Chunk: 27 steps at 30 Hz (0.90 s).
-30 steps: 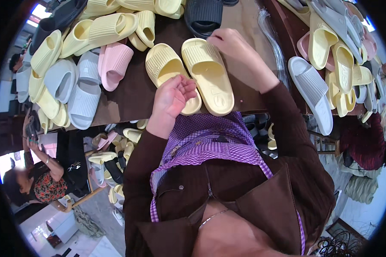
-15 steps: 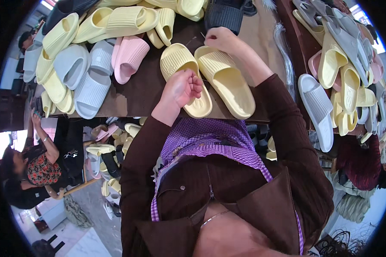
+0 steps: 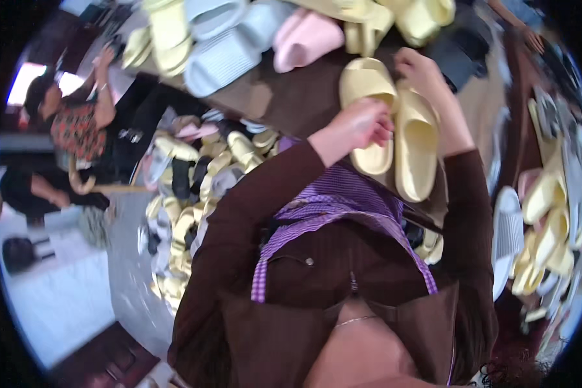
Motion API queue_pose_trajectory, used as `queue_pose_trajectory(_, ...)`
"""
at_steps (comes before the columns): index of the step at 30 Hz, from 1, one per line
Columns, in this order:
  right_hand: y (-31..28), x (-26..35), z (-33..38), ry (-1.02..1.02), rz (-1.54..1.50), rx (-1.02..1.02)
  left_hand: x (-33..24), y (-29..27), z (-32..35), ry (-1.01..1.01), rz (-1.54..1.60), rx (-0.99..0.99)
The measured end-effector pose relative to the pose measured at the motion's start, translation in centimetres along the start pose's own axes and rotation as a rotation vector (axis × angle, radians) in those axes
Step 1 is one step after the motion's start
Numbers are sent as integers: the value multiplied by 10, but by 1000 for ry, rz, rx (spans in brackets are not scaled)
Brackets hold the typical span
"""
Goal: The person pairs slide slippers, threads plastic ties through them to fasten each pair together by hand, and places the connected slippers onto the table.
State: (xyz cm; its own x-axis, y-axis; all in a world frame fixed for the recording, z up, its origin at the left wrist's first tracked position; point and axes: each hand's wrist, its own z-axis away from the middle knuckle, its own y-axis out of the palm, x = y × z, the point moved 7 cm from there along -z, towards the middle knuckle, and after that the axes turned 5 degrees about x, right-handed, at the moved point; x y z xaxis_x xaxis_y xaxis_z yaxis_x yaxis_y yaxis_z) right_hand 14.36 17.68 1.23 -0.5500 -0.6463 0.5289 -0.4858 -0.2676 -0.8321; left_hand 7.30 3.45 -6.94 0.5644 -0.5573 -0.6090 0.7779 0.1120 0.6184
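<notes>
Two pale yellow slide slippers lie side by side at the near edge of the brown table, toes away from me. My left hand (image 3: 370, 124) is over the opening of the left slipper (image 3: 366, 76), its fingers curled in; whatever they may hold is hidden. At the toe of the right slipper (image 3: 416, 158), my right hand (image 3: 418, 68) is raised with the fingers pinched together. Anything between those fingers is too small and blurred to make out. Both slippers stay on the table (image 3: 291, 97).
Grey slippers (image 3: 223, 63), pink slippers (image 3: 308, 40) and yellow slippers (image 3: 425, 21) line the far side; black slippers (image 3: 460, 53) lie at far right. A heap of slippers (image 3: 197, 168) sits below at left. A second table at right carries a grey slipper (image 3: 508, 226). Another person (image 3: 77, 129) stands at left.
The view has swung left and tilted, so the table and slippers sit further right. My left hand stays over the left slipper, my right hand near the right slipper's toe.
</notes>
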Motion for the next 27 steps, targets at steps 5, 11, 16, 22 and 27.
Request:
queue_pose_trajectory(5, -24, 29, 28, -34, -124, -182, -14, 11, 40, 179, -245, 35)
queue_pose_trajectory(11, -6, 57, 51, -41, -288, -191, -95, 39, 85, 1271, -946, -272)
queue_pose_trajectory(16, -5, 48, 53, -17, -545, -355, -95, 36, 16, 977, -1007, -195)
queue_pose_trajectory(22, -4, 27, 64, 75, -813, -460, -90, 24, 24, 963, -940, -313)
queue_pose_trajectory(27, -7, 5, 73, 136, -934, -535, -86, 28, 28, 796, -684, -207)
